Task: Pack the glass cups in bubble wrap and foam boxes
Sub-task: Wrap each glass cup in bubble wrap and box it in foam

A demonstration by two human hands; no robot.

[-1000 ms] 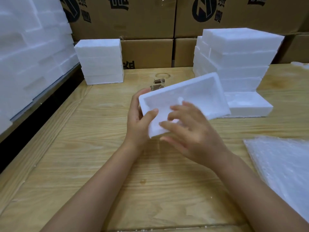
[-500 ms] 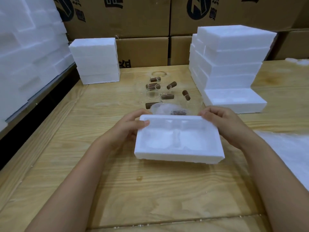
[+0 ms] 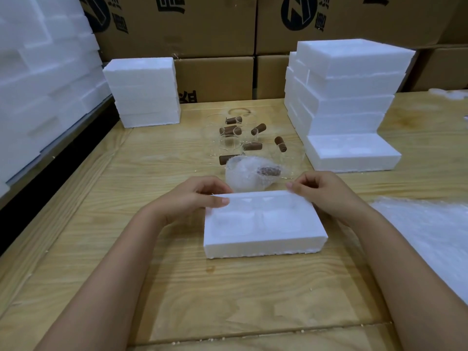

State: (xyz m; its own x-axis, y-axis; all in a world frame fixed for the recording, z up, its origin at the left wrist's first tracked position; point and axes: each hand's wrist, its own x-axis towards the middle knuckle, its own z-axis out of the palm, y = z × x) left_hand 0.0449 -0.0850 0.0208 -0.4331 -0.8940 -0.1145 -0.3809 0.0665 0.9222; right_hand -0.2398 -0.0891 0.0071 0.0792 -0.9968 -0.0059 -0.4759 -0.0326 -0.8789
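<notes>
**Both hands on the foam box at the table's middle**

The foam box (image 3: 263, 224) lies flat on the wooden table (image 3: 228, 300), hollow side up, with two shallow recesses side by side. The left hand (image 3: 192, 198) grips its far left corner, thumb laid on the rim and fingers curled behind the wall. The right hand (image 3: 326, 193) pinches the far right corner between thumb and curled fingers.

Just behind the box sits a bubble-wrapped cup (image 3: 253, 173), on its side. Farther behind it stand the bare glass cups (image 3: 233, 138) with brown handles, close together. Behind the box to the right rises a tall stack of foam boxes (image 3: 349, 97), and behind it to the left a lower foam stack (image 3: 144, 92). To the box's right lies a bubble wrap sheet (image 3: 430, 236). Cardboard cartons (image 3: 215, 77) line the back.
</notes>
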